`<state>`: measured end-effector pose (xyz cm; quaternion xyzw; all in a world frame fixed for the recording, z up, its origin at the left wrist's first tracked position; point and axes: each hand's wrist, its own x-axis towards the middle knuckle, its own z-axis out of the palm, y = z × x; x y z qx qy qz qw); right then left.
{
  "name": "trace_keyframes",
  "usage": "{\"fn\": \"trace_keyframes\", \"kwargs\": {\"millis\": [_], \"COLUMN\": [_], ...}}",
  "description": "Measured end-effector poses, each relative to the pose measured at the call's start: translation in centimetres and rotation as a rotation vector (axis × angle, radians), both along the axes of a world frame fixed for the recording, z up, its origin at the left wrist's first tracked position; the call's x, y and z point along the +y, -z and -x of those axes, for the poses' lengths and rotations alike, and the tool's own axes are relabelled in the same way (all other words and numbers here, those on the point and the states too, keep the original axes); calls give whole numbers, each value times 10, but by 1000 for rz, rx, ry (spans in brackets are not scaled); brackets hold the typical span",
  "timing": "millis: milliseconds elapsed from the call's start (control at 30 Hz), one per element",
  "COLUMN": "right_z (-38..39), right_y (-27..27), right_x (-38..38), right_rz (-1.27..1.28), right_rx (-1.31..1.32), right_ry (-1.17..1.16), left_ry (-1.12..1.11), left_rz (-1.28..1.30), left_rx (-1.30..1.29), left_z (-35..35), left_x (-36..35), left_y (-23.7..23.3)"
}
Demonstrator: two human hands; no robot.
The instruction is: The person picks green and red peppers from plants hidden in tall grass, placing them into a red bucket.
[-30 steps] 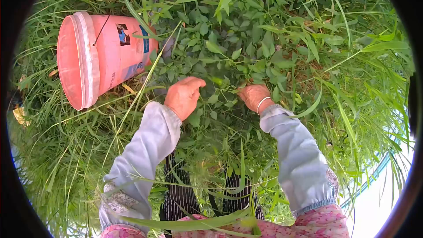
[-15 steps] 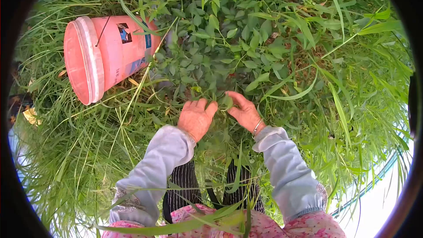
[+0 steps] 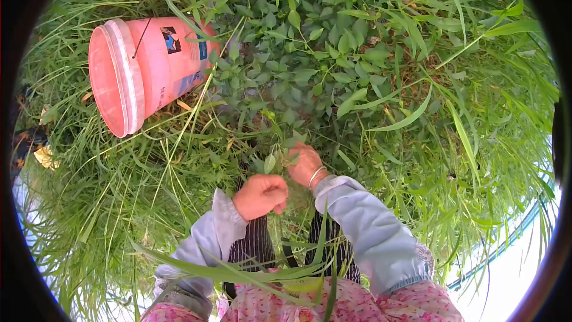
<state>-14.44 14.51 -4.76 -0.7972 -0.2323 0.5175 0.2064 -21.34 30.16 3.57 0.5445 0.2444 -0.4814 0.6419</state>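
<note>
Both hands are shifting nearer the striped trousers [image 3: 253, 241] versus half a second ago, so work is moving to the near side. Left hand [image 3: 259, 195] is curling inward; can't tell if it's holding anything. Right hand [image 3: 305, 163] is touching leaves [image 3: 270, 162], far of the left; grip unclear. Bucket [image 3: 152, 53] is lying sideways, far left.

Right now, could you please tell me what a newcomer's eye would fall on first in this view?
Most likely the pink bucket at the upper left, bright against the green grass, its mouth toward the left edge. Next, near the centre, come the loosely curled left hand and, above it to the right, the right hand beside small leaves, with a pale bangle.
</note>
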Motion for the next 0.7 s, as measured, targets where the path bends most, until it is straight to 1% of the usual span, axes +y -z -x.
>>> {"fn": "trace_keyframes", "kwargs": {"millis": [33,67,133,167,233,267,333,367,433,467,500,533,567,600,633,667,700], "right_z": [-3,-5,-14,0,27,7,-5,-5,-9,-8,-3,0,0,-7,2,-12,-6], "right_y": [-2,-4,-15,-4,30,12,-3,-8,-15,-16,-14,-9,-2,-14,-10,-25,-17], "right_x": [0,0,4,-2,-17,-10,-4,-1,0,-1,-2,-4,-6,-4,-6,-4,-4], "right_rz": [10,-4,-29,-43,-71,-91,-126,-139,-88,-170,-250,-292,-192,-131,-185,-128,-62], "right_rx": [13,10,6,-51,-194,-56,-31,-20,21,-65,-154,-120,-2,30,-18,39,75], "right_ry": [48,19,-34,-19,10,-125,-63,-28,-28,48,117,214,128,107,185,86,76], "left_ry": [-117,-233,-481,-605,-447,-376,-234,-250,-306,-326,-420,-406,-379,-530,-373,-392,-332], "left_rz": [231,461,183,44,-471,-516,-605,-580,-516,-499,-450,-420,-379,-208,-262,-136,-364], "left_rx": [107,217,118,62,-182,-221,-285,-283,-328,-324,-284,-273,-203,-215,-233,-274,-368], "left_z": [-1,-1,-2,1,29,25,13,10,-11,-7,-4,4,-8,-13,-4,-14,-1], "left_x": [-1,-1,8,13,27,28,26,22,3,-3,-9,-10,-8,-10,-6,-6,-9], "left_y": [-11,-17,1,18,94,116,142,147,159,176,189,209,191,184,206,193,206]}}
